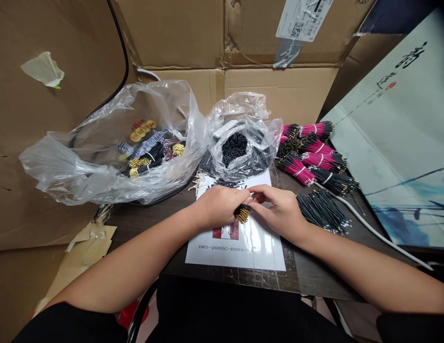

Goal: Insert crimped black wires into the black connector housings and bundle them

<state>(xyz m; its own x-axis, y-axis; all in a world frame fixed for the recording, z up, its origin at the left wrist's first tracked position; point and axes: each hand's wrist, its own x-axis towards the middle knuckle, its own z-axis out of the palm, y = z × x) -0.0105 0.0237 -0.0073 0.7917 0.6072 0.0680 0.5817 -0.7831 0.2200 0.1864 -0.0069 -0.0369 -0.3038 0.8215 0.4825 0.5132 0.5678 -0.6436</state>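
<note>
My left hand [222, 205] is closed around a small bundle of black wires with gold pin ends [243, 214], which stick out below the fist. Beside it, my right hand [281, 207] has thumb and fingertips pinched together close to the left thumb; whatever sits between them is too small to make out. Both hands are above a white printed sheet [236, 257]. Short black tube pieces [227, 183] lie scattered at the sheet's top. Just behind stands an open plastic bag [257, 162] full of black tube pieces [235, 150].
Left of it lies a large clear bag [164, 186] holding tied wire bundles [150, 159]. Pink and black tied bundles [318, 152] are piled at the right, with loose dark green wires [324, 212] nearer. A white cable [372, 228] crosses the right side. Cardboard [179, 33] walls the back.
</note>
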